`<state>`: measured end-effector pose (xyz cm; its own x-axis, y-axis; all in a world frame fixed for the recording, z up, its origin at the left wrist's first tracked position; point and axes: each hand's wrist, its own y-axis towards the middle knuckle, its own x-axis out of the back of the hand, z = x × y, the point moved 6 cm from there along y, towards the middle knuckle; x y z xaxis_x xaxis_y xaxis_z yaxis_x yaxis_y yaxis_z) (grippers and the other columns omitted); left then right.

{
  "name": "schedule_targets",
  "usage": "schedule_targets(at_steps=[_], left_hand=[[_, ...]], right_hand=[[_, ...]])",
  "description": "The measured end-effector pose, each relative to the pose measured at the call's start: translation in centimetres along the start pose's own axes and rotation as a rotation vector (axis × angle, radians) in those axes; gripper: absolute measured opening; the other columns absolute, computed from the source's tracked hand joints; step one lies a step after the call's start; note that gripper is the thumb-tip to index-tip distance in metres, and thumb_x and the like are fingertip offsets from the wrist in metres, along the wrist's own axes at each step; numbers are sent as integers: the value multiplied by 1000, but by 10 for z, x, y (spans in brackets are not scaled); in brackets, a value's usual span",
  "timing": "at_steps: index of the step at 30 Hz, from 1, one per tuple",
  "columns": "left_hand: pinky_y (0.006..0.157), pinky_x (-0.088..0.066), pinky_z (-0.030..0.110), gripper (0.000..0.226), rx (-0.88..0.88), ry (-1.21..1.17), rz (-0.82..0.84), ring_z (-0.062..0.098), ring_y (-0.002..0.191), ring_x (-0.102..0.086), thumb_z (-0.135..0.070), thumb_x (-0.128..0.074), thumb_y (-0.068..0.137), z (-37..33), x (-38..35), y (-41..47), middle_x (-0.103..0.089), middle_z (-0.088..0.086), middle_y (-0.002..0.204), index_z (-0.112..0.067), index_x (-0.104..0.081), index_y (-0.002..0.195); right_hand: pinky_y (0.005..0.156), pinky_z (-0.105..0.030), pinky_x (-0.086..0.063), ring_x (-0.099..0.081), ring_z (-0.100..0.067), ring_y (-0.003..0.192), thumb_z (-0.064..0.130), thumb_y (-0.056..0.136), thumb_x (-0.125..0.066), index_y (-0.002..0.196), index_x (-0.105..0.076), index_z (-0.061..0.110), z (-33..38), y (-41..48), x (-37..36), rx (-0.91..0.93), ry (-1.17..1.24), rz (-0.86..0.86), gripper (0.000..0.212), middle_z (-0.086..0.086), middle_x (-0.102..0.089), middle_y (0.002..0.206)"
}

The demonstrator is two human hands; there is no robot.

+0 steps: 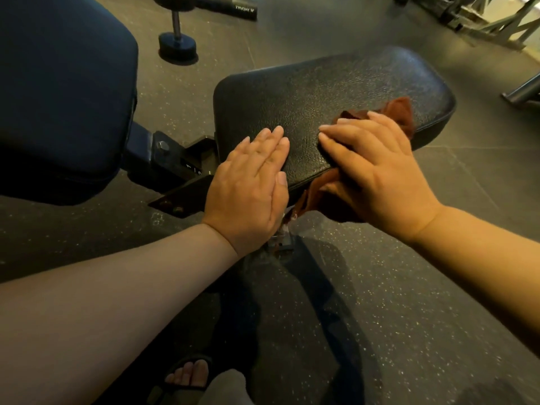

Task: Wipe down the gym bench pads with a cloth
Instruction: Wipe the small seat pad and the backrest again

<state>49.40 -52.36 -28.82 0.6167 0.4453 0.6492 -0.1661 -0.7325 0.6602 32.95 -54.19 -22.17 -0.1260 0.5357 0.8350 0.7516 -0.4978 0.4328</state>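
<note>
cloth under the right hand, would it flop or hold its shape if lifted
Likely floppy: the cloth bunches in folds and droops over the pad edge. Probably light: it looks thin. May drag on the grained pad.

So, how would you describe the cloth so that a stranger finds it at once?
Start at the black seat pad in the middle. On its near right edge the right hand presses a crumpled cloth that hangs over the side. It is rust-brown, the only coloured fabric against that black pad.
</note>
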Motion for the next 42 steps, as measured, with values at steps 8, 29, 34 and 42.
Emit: schedule_targets(at_steps=[8,29,34,42], left_hand=[[121,-26,44,52,-43,11,71,26,146,-33,-26,-27,104,6,2,-1,-40,17,154,1,-43,146],[120,-28,46,53,-12,27,67,27,145,-35,-26,-26,104,-2,0,1,-42,17,153,1,-45,145],[121,-24,46,55,37,-3,102,25,148,-30,-30,-24,104,-2,-2,0,-39,14,156,-1,-40,148],[124,-16,45,44,-26,-346,232,13,150,-23,-21,-34,107,37,15,-7,-36,2,159,-10,-43,149]], right_hand=[[116,-48,-31,-50,-30,135,42,103,-53,142,-55,10,1,-1,2,91,-11,50,50,-9,-55,145],[120,-48,-22,-44,-32,136,40,101,-51,145,-50,11,0,-1,0,-5,56,115,53,-11,-51,147],[111,-44,-28,-50,-33,123,74,85,-50,139,-56,11,28,27,-9,-79,-70,172,83,-11,-56,135],[124,-46,-17,-33,-31,147,52,88,-54,149,-44,14,-2,21,3,14,-60,327,72,-12,-38,158]])
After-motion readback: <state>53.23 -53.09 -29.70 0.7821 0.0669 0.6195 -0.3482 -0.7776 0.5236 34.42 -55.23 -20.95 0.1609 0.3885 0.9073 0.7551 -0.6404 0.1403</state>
